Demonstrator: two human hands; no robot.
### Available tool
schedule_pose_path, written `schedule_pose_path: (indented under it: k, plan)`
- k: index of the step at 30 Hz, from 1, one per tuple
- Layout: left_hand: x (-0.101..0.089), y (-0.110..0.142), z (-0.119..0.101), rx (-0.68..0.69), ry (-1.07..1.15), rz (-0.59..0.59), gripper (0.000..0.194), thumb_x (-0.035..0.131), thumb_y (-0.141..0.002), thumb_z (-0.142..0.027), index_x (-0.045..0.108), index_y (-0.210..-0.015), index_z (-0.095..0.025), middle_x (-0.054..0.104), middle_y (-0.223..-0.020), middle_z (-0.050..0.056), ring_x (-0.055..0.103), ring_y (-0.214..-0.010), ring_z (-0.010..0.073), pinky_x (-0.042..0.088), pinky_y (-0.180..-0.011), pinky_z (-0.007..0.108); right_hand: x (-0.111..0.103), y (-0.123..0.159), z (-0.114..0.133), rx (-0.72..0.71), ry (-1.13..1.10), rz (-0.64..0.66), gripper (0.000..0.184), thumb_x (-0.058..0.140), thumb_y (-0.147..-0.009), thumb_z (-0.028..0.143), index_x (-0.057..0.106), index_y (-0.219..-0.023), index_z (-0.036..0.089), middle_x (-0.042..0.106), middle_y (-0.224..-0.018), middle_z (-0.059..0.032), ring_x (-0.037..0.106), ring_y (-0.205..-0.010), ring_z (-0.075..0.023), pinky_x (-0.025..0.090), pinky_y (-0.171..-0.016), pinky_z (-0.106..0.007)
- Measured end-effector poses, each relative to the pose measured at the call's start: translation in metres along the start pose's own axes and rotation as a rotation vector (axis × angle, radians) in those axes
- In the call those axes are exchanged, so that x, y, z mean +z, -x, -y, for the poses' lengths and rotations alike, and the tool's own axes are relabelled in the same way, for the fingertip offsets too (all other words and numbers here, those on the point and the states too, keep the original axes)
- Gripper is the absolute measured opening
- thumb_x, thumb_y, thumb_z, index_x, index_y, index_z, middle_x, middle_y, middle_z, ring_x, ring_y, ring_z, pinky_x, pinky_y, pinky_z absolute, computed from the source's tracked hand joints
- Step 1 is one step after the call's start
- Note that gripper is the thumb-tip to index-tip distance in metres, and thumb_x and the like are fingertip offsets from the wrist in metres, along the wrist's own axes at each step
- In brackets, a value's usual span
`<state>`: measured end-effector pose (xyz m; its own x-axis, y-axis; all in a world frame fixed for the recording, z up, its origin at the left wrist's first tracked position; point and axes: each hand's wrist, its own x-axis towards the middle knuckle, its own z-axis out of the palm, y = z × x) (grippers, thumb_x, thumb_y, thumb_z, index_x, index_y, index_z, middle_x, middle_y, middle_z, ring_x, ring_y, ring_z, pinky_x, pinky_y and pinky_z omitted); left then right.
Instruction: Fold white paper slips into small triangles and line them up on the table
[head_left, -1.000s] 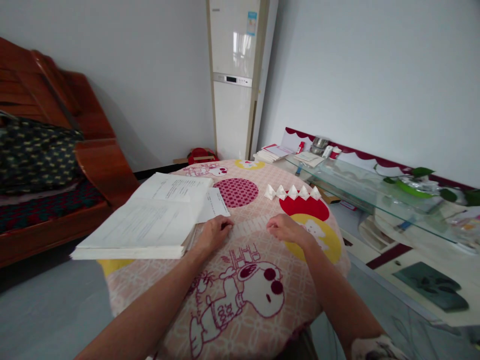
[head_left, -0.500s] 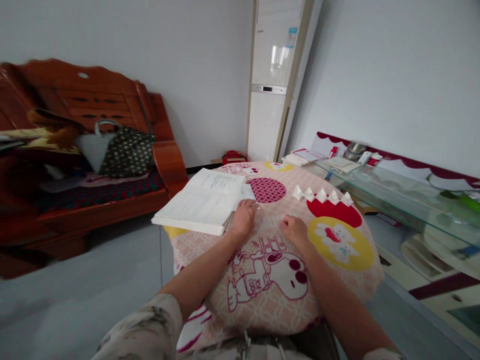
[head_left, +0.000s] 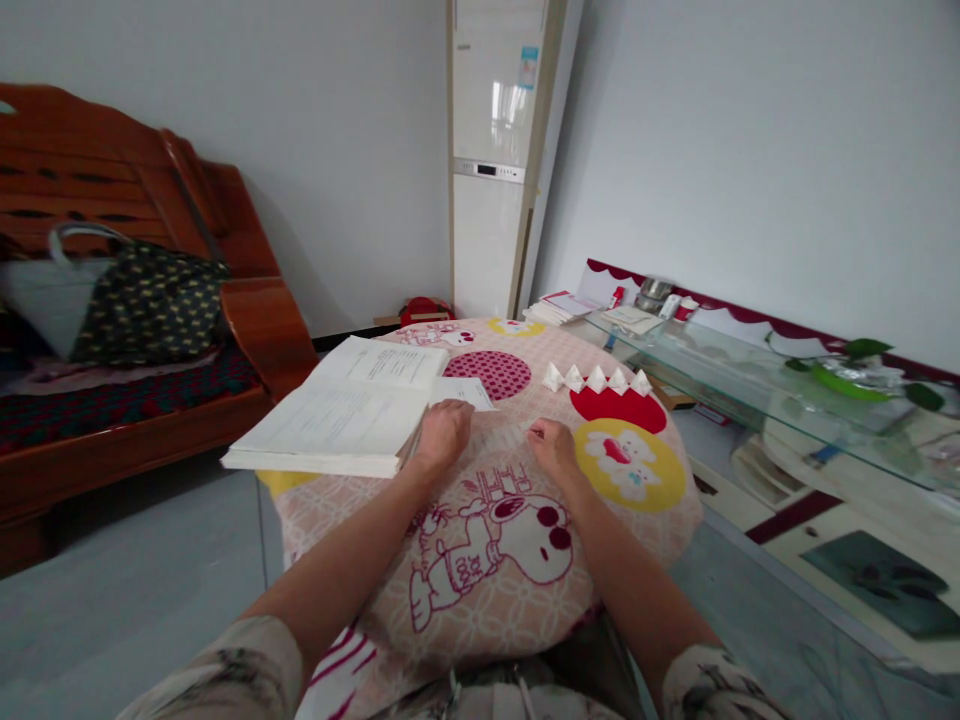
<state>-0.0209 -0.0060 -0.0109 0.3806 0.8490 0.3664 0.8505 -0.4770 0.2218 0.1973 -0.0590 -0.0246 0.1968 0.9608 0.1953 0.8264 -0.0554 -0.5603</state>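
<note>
My left hand [head_left: 446,432] lies on the table beside the right edge of a thick open book [head_left: 337,405]. Its fingers lie over the near edge of a small loose paper sheet [head_left: 463,391], and the fingertips are partly hidden. My right hand [head_left: 553,445] rests on the patterned tablecloth [head_left: 510,610], its fingers curled closed, with nothing visible in them. Beyond that hand, several small white folded-paper pyramids [head_left: 597,378] stand in a row along a red patch of the cloth.
To the right runs a glass-topped cabinet [head_left: 750,370] with papers, metal bowls [head_left: 654,292] and a green dish [head_left: 855,380] on it. A wooden bench [head_left: 262,330] with a dark patterned bag [head_left: 146,305] stands left. Behind the table rises a tall white air conditioner [head_left: 487,240].
The view has turned to the right, so the table and both hands appear farther left. More of the loose sheet shows beside my left hand. My right hand stays curled on the cloth.
</note>
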Motion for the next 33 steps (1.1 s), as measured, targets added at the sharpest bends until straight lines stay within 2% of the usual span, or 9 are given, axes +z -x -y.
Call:
schedule_pose_path:
  k: [4,7,12,15,19,21,24,29,33]
  plan:
    - [0.002,0.019,-0.030,0.295,0.122,0.158,0.023,0.049,-0.096,-0.018,0.071,-0.095,-0.018,0.073,-0.099,0.010,0.066,-0.096,0.0218,0.048,-0.085,0.030,-0.002,-0.008,-0.016,0.129,-0.462,-0.073,0.038,0.052,-0.083,0.035,0.072,-0.108,0.015,0.074,-0.086,-0.0072,0.066,-0.065,-0.0182,0.051,-0.058,-0.027]
    - [0.006,0.028,-0.043,0.526,0.175,0.243,0.021,0.050,-0.096,-0.017,0.070,-0.097,-0.018,0.072,-0.097,0.008,0.066,-0.091,0.0189,0.048,-0.080,0.026,-0.003,-0.013,-0.024,0.184,-0.656,-0.072,0.040,0.056,-0.076,0.039,0.072,-0.103,0.013,0.075,-0.088,-0.0090,0.066,-0.060,-0.0187,0.052,-0.051,-0.029]
    - [0.010,0.030,-0.042,0.621,0.168,0.232,0.024,0.047,-0.098,-0.018,0.070,-0.092,-0.017,0.071,-0.092,0.008,0.066,-0.088,0.0189,0.047,-0.075,0.026,0.001,-0.018,-0.031,0.196,-0.705,-0.072,0.037,0.062,-0.070,0.042,0.073,-0.093,0.015,0.075,-0.079,-0.0073,0.067,-0.057,-0.0194,0.051,-0.045,-0.027]
    - [0.010,0.027,-0.034,0.591,0.244,0.215,0.024,0.048,-0.098,-0.020,0.070,-0.089,-0.016,0.072,-0.095,0.009,0.066,-0.091,0.0200,0.046,-0.076,0.027,0.003,-0.019,-0.032,0.216,-0.711,-0.069,0.035,0.063,-0.068,0.040,0.073,-0.090,0.015,0.074,-0.073,-0.0066,0.066,-0.056,-0.0202,0.051,-0.045,-0.028]
    - [0.009,0.021,-0.025,0.379,0.387,0.195,0.024,0.052,-0.096,-0.025,0.070,-0.083,-0.016,0.071,-0.084,0.007,0.064,-0.079,0.0178,0.044,-0.073,0.027,-0.007,-0.017,-0.026,0.232,-0.766,-0.084,0.031,0.068,-0.066,0.039,0.073,-0.086,0.016,0.075,-0.080,-0.0083,0.068,-0.063,-0.0212,0.056,-0.055,-0.031]
    - [0.008,0.018,-0.022,0.264,0.441,0.183,0.023,0.056,-0.094,-0.026,0.071,-0.081,-0.016,0.070,-0.078,0.005,0.060,-0.072,0.0154,0.042,-0.070,0.025,-0.016,-0.013,-0.021,0.142,-0.864,-0.074,0.032,0.070,-0.068,0.044,0.074,-0.084,0.017,0.077,-0.086,-0.0093,0.071,-0.076,-0.0224,0.059,-0.071,-0.034]
    - [0.006,0.015,-0.022,0.161,0.518,0.188,0.028,0.055,-0.094,-0.030,0.070,-0.076,-0.015,0.064,-0.067,0.001,0.052,-0.064,0.0123,0.037,-0.064,0.023,-0.028,-0.007,-0.016,-0.007,-0.931,0.093,0.040,0.064,-0.078,0.055,0.076,-0.085,0.017,0.077,-0.095,-0.0107,0.071,-0.092,-0.0245,0.056,-0.083,-0.035]
    - [0.001,0.015,-0.026,0.095,0.711,0.218,0.032,0.055,-0.091,-0.037,0.070,-0.073,-0.015,0.059,-0.065,-0.001,0.048,-0.062,0.0112,0.034,-0.060,0.023,-0.034,-0.002,-0.020,-0.006,-0.737,0.383,0.031,0.080,-0.064,0.043,0.078,-0.079,0.016,0.073,-0.075,-0.0027,0.063,-0.069,-0.0184,0.048,-0.065,-0.029]
    - [-0.002,0.016,-0.021,0.080,0.889,0.372,0.028,0.063,-0.082,-0.042,0.070,-0.078,-0.014,0.057,-0.066,-0.001,0.047,-0.062,0.0112,0.034,-0.056,0.022,-0.038,-0.002,-0.025,0.051,-0.736,0.375,0.028,0.080,-0.061,0.039,0.078,-0.076,0.015,0.073,-0.072,-0.0025,0.060,-0.066,-0.0170,0.046,-0.065,-0.028]
